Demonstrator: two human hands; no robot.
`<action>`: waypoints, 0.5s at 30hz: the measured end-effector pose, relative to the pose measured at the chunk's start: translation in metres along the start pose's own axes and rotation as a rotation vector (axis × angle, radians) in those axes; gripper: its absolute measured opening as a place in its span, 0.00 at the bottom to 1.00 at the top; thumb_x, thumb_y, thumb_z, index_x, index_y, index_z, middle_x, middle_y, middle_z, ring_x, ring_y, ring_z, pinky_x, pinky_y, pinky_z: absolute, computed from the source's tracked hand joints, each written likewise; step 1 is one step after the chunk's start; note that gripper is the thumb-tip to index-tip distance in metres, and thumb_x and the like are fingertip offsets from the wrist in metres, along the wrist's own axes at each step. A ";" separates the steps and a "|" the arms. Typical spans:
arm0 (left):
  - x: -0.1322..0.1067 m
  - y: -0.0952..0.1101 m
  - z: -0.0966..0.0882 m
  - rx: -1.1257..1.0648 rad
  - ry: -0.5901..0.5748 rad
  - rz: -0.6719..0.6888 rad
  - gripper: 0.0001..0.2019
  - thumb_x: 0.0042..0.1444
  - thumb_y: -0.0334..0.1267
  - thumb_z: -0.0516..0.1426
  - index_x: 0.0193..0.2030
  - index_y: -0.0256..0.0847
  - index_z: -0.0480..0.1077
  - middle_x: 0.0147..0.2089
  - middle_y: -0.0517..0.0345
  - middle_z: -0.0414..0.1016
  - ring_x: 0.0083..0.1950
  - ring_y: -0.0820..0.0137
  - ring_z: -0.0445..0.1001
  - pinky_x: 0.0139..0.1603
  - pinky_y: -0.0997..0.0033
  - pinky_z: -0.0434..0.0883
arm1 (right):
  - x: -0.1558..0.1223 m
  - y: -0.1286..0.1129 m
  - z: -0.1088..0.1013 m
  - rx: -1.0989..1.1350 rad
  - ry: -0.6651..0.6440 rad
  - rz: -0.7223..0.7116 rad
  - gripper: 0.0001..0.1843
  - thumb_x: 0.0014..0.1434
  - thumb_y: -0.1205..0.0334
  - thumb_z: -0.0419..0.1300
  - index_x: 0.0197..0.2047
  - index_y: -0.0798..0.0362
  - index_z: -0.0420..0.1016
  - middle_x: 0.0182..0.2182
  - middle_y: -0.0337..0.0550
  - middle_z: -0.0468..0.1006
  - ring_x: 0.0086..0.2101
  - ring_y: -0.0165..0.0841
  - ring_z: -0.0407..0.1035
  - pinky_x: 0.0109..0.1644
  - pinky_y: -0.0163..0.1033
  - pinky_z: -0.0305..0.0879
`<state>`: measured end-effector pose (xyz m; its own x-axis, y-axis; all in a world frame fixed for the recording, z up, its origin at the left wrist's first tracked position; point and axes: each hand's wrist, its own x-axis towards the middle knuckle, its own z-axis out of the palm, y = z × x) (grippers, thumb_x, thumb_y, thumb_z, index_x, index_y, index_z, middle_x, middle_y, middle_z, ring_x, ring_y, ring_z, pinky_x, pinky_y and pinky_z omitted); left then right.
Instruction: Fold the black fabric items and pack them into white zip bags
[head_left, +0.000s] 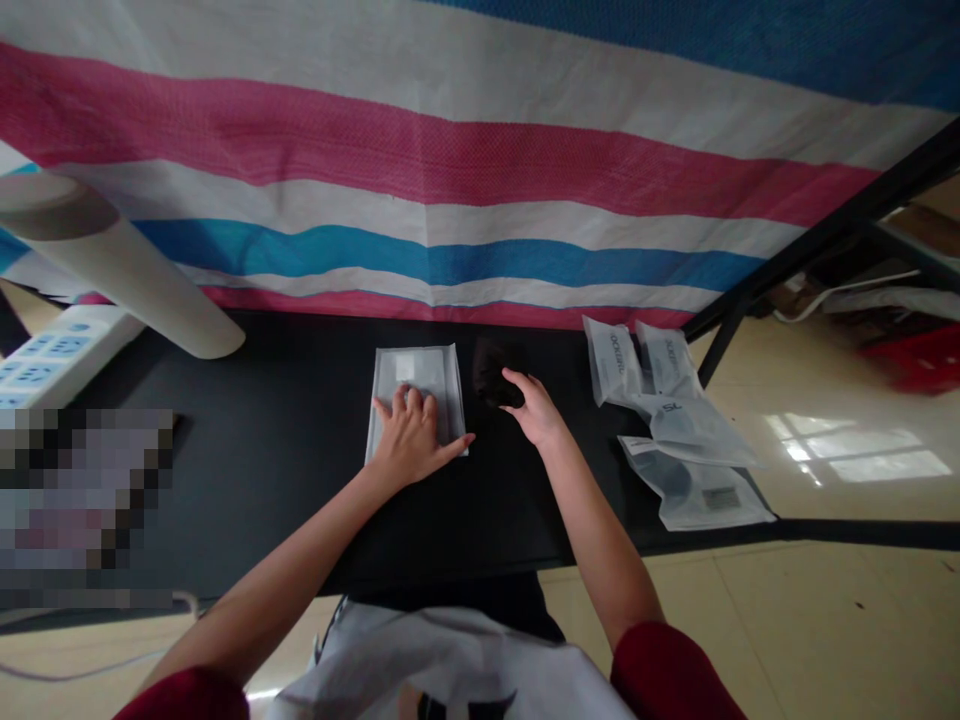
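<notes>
My left hand (411, 438) lies flat with its fingers spread on a frosted plastic bag (430, 371). A small pale label (406, 367) shows near the bag's top edge; what is inside is hard to make out. To the right of the bag, my right hand (531, 404) is closed around a soft black bundle (491, 375), which looks like folded dark cloth. The bundle is at the black tabletop; its exact kind does not show.
Several frosted plastic bags (712, 500) with dark print lie at the table's right end. A white cylinder (161, 285) stands at the left beside a white power strip (56, 350). A striped tarp (420, 170) hangs behind the black table (262, 450).
</notes>
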<state>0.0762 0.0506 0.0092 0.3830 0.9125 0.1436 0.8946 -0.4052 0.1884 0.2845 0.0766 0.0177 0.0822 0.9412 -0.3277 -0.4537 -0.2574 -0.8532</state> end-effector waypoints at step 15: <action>0.012 -0.021 -0.013 -0.068 -0.067 0.068 0.12 0.59 0.46 0.54 0.34 0.39 0.70 0.42 0.44 0.70 0.59 0.45 0.64 0.53 0.40 0.63 | 0.003 0.008 0.000 -0.462 0.144 -0.388 0.22 0.37 0.55 0.74 0.35 0.53 0.76 0.33 0.39 0.80 0.38 0.37 0.73 0.43 0.38 0.69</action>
<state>0.0589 0.0692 0.0199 0.4592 0.8834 0.0939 0.8491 -0.4675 0.2458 0.2810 0.0771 0.0096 0.2978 0.9545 0.0179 0.0616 -0.0005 -0.9981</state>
